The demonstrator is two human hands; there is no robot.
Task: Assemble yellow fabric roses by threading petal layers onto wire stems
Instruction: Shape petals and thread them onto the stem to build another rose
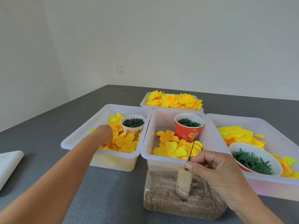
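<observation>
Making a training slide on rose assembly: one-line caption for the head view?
Left hand reaches into the left petal bin while right hand pinches a green wire stem upright.

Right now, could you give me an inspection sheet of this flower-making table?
Surface: dark grey table.
Job's things: wire stem; petal layers in left tray; finished roses in far tray.
Clutter: red cup of green rings; white packet.
Hands: left hand reaches into the petals; right hand pinches the stem.
Cables: nothing seen.
Surroundings: white walls, wall socket.
</observation>
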